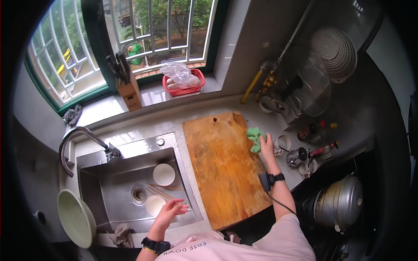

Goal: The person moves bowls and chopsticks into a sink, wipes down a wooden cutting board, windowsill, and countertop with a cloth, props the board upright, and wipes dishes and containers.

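My right hand grips a crumpled green cloth at the right edge of a large wooden cutting board. The board lies on the counter, its surface stained and worn. Over the right front part of the sink hovers my left hand, fingers apart and holding nothing. Below and beside it in the basin are two white bowls, one farther back and one partly hidden by the hand. Chopsticks lie between the bowls.
A faucet arches over the sink's left side. A pale green basin and a grey rag sit along its edge. Bottles, small containers and a metal pot stand at right. A knife block and red basket occupy the sill.
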Demonstrator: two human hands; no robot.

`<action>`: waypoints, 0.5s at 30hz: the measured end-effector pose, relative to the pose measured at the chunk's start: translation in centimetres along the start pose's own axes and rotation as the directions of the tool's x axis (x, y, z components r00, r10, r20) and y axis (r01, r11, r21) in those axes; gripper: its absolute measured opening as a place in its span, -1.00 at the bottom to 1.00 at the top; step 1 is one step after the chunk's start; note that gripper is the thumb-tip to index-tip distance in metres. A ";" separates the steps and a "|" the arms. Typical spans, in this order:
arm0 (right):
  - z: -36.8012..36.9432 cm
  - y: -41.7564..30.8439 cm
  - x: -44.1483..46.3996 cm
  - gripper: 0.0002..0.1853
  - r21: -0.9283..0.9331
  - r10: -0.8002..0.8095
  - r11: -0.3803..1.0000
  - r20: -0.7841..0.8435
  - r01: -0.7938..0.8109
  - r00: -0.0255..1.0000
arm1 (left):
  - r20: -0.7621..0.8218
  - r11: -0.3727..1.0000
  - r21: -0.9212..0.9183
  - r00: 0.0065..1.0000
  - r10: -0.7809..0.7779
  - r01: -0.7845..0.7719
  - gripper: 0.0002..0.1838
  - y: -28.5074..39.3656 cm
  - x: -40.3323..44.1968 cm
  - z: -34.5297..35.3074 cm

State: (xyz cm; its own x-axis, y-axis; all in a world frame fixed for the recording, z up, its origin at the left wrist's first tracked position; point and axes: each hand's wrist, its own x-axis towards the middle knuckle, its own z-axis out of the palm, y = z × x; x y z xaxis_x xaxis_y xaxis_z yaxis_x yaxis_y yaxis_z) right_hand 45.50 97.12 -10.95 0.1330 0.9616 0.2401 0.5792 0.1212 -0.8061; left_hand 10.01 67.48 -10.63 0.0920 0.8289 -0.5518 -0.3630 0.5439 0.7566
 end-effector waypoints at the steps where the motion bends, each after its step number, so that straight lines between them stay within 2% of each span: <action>1: 1.2 1.5 2.3 -0.61 -0.015 -0.024 1.000 -0.060 0.023 0.998 | -0.021 1.000 0.002 1.000 0.013 -0.013 -0.66 0.6 -0.1 -0.6; 2: 2.3 3.0 4.5 -0.61 -0.033 -0.051 0.998 -0.117 0.047 0.992 | -0.042 1.000 0.001 0.999 0.027 -0.027 -0.67 0.8 -0.4 -1.2; 8: 6.2 2.0 14.3 -0.62 -0.012 0.073 0.997 -0.185 -0.076 0.980 | -0.190 0.998 -0.056 0.982 0.022 -0.034 -0.73 2.1 -0.3 -3.7; 9: 6.8 1.2 15.5 -0.62 -0.061 0.132 0.988 -0.162 -0.143 0.978 | -0.225 0.998 -0.065 0.974 0.010 -0.025 -0.74 2.3 -0.1 -4.0; 12: 10.6 4.2 20.0 -0.62 -0.109 0.137 0.981 -0.201 -0.161 0.970 | -0.272 0.994 -0.105 0.962 0.000 -0.030 -0.73 2.5 0.5 -5.0; 15: 14.0 5.0 22.6 -0.59 -0.315 0.138 0.926 -0.232 -0.209 0.963 | -0.266 0.988 -0.142 0.964 0.020 -0.059 -0.69 2.6 0.9 -6.1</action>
State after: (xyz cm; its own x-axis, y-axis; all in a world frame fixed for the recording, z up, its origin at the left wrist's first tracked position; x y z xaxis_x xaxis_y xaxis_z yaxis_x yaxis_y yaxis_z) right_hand 40.17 122.87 -17.18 0.3943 0.8857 0.2450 0.7618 -0.1659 -0.6262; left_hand 3.51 68.89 -11.28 -0.1650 0.7749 -0.6102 -0.4957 0.4698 0.7305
